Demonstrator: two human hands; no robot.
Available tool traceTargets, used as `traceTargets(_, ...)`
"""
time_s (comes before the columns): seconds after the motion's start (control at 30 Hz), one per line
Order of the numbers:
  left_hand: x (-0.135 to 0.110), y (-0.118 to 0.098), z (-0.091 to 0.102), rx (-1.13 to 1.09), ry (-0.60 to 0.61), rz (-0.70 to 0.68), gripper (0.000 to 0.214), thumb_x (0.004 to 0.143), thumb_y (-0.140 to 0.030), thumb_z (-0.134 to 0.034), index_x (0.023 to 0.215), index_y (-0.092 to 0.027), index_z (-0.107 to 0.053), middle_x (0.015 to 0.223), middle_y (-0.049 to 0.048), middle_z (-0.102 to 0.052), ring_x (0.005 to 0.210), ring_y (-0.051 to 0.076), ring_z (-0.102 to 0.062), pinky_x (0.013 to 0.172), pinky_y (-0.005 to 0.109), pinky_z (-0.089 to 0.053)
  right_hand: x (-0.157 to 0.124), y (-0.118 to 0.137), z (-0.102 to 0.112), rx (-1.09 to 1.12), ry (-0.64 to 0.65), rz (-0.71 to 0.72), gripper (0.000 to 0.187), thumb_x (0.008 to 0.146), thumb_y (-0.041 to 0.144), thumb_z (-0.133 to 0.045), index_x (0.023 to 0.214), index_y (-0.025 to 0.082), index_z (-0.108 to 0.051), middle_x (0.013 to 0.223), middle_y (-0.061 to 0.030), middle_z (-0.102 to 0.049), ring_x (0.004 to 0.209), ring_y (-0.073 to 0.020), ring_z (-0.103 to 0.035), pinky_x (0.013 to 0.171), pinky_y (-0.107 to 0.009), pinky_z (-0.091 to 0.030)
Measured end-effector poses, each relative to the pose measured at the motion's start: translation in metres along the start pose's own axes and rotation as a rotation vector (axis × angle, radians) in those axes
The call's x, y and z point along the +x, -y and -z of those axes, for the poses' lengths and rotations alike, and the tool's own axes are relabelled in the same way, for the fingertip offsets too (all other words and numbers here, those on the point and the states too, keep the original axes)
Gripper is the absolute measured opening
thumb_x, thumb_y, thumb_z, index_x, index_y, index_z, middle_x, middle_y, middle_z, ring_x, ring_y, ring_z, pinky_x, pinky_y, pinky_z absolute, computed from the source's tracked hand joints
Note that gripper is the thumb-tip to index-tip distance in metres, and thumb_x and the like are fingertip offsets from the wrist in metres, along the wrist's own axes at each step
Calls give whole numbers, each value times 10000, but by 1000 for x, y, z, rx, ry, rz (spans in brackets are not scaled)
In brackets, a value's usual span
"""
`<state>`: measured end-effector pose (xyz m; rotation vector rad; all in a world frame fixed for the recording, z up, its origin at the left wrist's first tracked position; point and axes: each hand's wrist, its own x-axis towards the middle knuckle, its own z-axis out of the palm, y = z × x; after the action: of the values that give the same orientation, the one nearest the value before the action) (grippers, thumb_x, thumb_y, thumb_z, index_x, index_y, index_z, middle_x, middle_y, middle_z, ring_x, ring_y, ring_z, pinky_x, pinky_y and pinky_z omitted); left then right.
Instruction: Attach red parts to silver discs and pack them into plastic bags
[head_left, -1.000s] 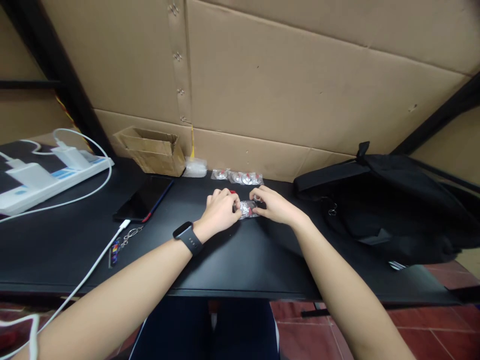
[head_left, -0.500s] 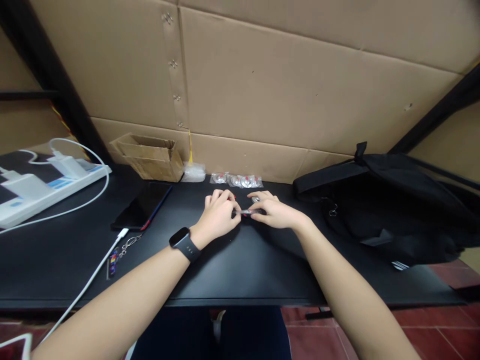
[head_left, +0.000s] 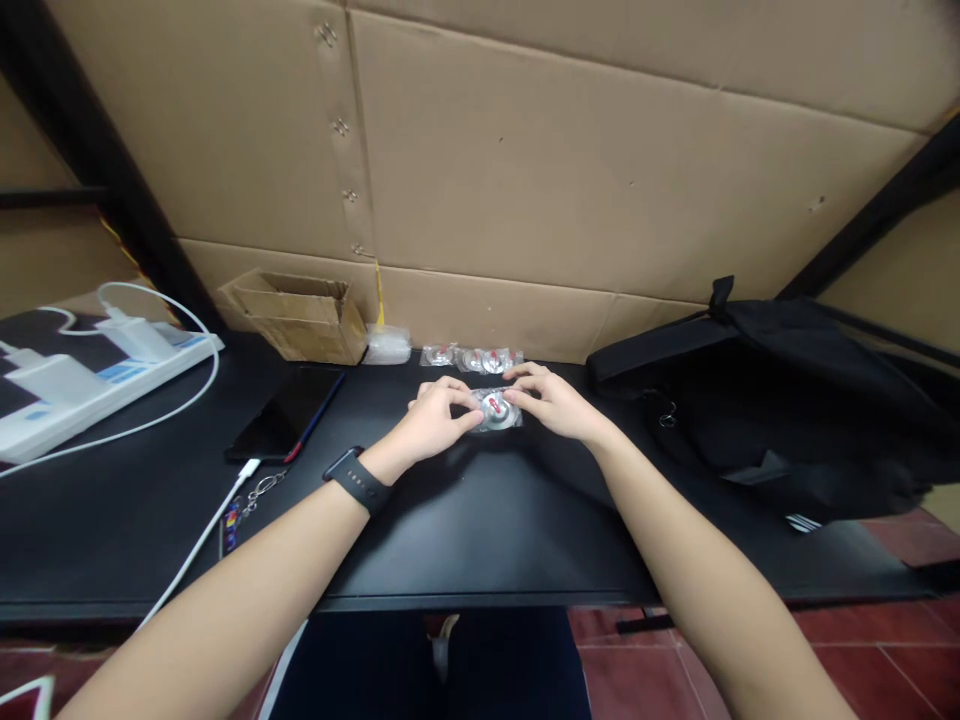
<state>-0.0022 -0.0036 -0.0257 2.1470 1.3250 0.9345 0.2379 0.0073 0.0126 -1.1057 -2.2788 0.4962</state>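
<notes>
A round silvery piece with a red mark, in a clear plastic bag point(head_left: 496, 410), is held above the black table at the centre. My left hand point(head_left: 439, 415) pinches the bag's left edge between thumb and fingers. At its upper right edge, my right hand point(head_left: 551, 402) has thumb and fingers closed on the plastic. The bag's face is turned toward me. Just behind my hands, several similar bagged round pieces point(head_left: 471, 359) lie in a row along the cardboard wall.
Left of the row are a stack of clear plastic bags point(head_left: 388, 345) and an open cardboard box point(head_left: 300, 318). A phone point(head_left: 289, 412), a white cable point(head_left: 196, 540) and a power strip point(head_left: 112, 375) lie left. A black backpack point(head_left: 780, 400) fills the table's right side.
The bagged piece has turned from nearly edge-on to facing me. Both hands have shifted their grip to its sides, and my left wrist has rotated.
</notes>
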Motion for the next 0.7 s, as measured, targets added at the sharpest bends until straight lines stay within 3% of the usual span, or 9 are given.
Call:
traceTargets(0.17, 6, 7, 1, -190, -93, -34, 152, 839, -380, -717, 861, -266, -815, 1089, 46, -697, 1063, 238, -630, 1035, 396, -460, 3, 1, -1, 248, -87, -66, 394, 952, 514, -602, 822, 184, -775, 1166, -94, -650, 1089, -237, -619, 992, -377, -442)
traceTargets(0.33, 9, 11, -1, -265, -209, 11, 195, 823, -413, -728, 827, -235, -810, 1030, 56, -704, 991, 225, -659, 985, 377, -495, 3, 2, -8, 239, -99, -84, 310, 878, 498, -702, 905, 206, -802, 1192, -83, -652, 1107, -247, -611, 970, -369, -449)
traceTargets(0.43, 11, 16, -4, -237, -196, 1, 172, 835, -371, -713, 836, -227, -807, 1027, 56, -706, 985, 224, -655, 978, 381, -496, 3, 0, -14, 135, -125, -110, 244, 840, 443, -746, 853, 208, -809, 1139, -82, -660, 1036, -241, -630, 964, -380, -448)
traceTargets(0.57, 10, 16, -2, -68, -133, -24, 155, 872, -314, -664, 824, -245, -794, 1125, 43, -705, 1138, 278, -581, 1015, 435, -453, 5, -2, -22, 124, -133, -154, 225, 832, 417, -740, 784, 205, -802, 1142, -91, -660, 1055, -251, -636, 998, -396, -438)
traceTargets(0.7, 11, 15, 8, 23, -123, -63, 188, 886, -401, -662, 869, -257, -782, 1157, 36, -702, 1190, 293, -548, 1041, 457, -409, 12, -6, -24, 122, -171, -174, 217, 826, 405, -732, 788, 202, -796, 1161, -99, -666, 1096, -262, -635, 1009, -392, -444)
